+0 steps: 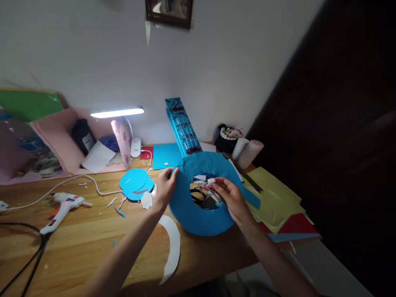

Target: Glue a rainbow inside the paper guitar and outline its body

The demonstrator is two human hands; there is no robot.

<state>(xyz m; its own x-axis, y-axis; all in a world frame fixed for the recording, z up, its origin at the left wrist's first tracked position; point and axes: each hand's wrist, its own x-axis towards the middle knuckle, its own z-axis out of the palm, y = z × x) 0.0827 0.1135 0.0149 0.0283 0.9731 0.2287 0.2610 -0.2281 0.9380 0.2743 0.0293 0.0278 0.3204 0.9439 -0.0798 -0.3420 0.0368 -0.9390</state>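
Note:
A blue cardboard ring (202, 225) is held up over the table, tilted toward me, with pencils, scissor handles and paper scraps showing through its hole. My left hand (165, 185) grips the ring's left edge between thumb and fingers. In front of the ring's hole, my right hand (230, 198) pinches a small white piece (211, 181) that looks like foam or folded card. Behind the ring rises a blue panel (185, 130) with dark red markings and a shiny surface. Below my left wrist lies a curved white paper strip (173, 247).
On the left are a white hot glue gun (63, 208) with a black cable, blue paper discs (134, 183), and scraps. A lit desk lamp (117, 112) stands by a pink box (55, 144). To the right are markers (230, 134), white rolls (250, 152) and yellow sheets (275, 194).

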